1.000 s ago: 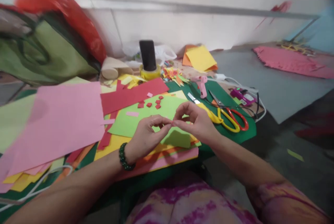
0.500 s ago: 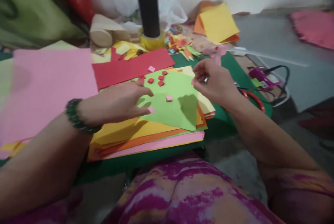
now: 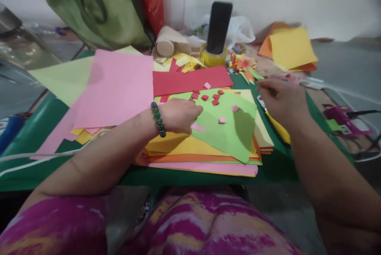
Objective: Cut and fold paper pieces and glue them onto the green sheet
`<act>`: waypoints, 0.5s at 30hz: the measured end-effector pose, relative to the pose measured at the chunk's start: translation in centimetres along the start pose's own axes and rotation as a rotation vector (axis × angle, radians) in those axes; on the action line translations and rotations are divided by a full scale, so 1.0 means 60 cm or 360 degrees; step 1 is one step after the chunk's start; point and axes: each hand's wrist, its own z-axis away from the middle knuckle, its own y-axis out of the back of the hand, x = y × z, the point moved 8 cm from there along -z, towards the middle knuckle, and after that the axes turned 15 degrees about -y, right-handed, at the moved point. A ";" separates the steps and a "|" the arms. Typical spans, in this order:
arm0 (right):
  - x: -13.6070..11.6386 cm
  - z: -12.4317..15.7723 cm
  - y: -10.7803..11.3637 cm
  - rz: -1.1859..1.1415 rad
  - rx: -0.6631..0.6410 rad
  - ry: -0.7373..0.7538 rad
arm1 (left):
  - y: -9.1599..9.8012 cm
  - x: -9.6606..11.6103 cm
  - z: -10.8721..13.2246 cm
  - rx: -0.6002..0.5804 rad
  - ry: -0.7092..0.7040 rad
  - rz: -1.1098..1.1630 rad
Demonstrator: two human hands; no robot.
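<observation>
A light green sheet [image 3: 238,140] tops a stack of coloured papers. Small red squares [image 3: 215,102] and pink squares [image 3: 222,120] lie on it. My left hand [image 3: 181,115], with a green bead bracelet at the wrist, is over the sheet's left edge, fingers curled in; a pink strip [image 3: 198,127] lies beside its fingertips. Whether it holds anything is hidden. My right hand [image 3: 281,98] hovers right of the stack with fingers pinched together, above a yellow cutter [image 3: 278,127]; nothing clear shows between the fingertips.
A pink sheet [image 3: 119,88] covers the table's left part. Behind the stack are a red strip [image 3: 190,81], a phone [image 3: 219,27] upright in a yellow tape roll [image 3: 212,57], and a paper flower [image 3: 241,62]. A purple device [image 3: 347,120] with cables is at right.
The view has shifted left. My left hand's spread fingers have curled in. My right hand has moved away from the green sheet, and another pink square now lies on it. The yellow cutter has come into view.
</observation>
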 end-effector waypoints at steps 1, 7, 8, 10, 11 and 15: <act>-0.003 -0.002 0.007 -0.0059 0.0056 0.0037 | 0.003 -0.007 0.005 -0.0005 0.0029 0.0000; -0.021 -0.001 0.053 -0.0190 0.0322 0.0210 | 0.020 -0.033 0.017 0.0103 0.0107 0.0000; -0.023 0.004 0.062 -0.0197 0.0359 0.0209 | 0.020 -0.027 0.012 0.0139 0.0066 0.0010; -0.029 0.017 0.079 -0.0224 0.0433 0.0211 | 0.015 -0.010 -0.001 0.0200 -0.0044 0.0060; -0.033 0.026 0.087 -0.0247 0.0472 0.0222 | 0.008 -0.002 -0.008 0.0184 -0.0072 0.0084; -0.053 0.066 0.113 -0.0345 0.0563 0.0292 | -0.019 0.018 -0.026 0.0139 -0.0152 0.0172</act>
